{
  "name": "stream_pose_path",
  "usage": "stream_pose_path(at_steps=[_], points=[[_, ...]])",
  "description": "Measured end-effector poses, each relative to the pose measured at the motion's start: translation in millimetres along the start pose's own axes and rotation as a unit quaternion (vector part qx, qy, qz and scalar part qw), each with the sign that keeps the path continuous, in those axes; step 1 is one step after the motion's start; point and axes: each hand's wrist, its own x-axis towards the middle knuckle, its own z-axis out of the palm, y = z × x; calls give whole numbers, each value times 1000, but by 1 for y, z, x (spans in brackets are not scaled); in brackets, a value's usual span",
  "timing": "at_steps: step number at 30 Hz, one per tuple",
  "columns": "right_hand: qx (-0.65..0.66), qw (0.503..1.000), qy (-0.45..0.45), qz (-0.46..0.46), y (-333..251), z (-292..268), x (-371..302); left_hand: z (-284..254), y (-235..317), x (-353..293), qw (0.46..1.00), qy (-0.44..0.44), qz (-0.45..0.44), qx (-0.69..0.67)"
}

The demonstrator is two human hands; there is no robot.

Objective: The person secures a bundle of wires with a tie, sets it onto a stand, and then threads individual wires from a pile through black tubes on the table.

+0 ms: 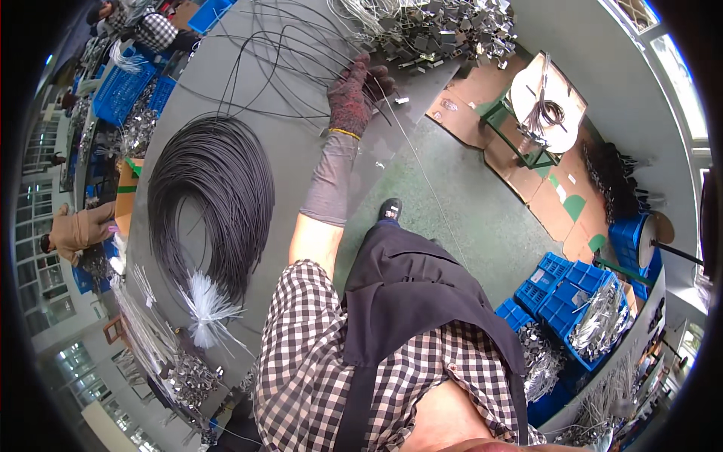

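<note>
My left hand (351,99), in a dark red and grey work glove with a grey sleeve over the forearm, reaches across the grey table (301,162). Its fingers are closed around thin black wires (282,71), which fan out in loose loops to the left. A thin pale strand (422,166) runs from beside the fingers down past the table edge. Left of my arm lies a large coil of black wire (248,181). A small white-silver piece (401,100) rests just right of the glove. My right hand is out of the picture.
Small metal parts with white leads (444,34) are heaped at the table's far end. A white bundle (207,305) lies below the coil. To the right stand a green-framed stand with a round white top (561,105), flattened cardboard (520,177) and blue crates (546,279). A person (79,230) works at far left.
</note>
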Motion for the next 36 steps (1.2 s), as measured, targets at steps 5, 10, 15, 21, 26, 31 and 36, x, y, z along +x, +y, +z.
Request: stream_pose_path(at_steps=[5,10,15,21,26,31,36], points=[[-8,1000,2,-6,-1,-6,1,-5,-2,-4,997,50,23,49],[-17,1000,10,-10,-3,-14,4,-20,-26,-15,984,94,-19,150],[-13,999,40,-28,-25,-14,26,-47,-62,-42,983,70,-92,140],[84,989,51,-108,-197,28,169,-13,-109,-74,970,48,-207,119],[25,967,30,-252,-272,27,199,-10,-103,-64,988,18,-126,84],[-208,956,5,-208,-192,1,184,-38,-13,-9,970,105,-13,219],[-17,992,-107,-71,-210,23,180,-66,19,17,974,160,-42,155]])
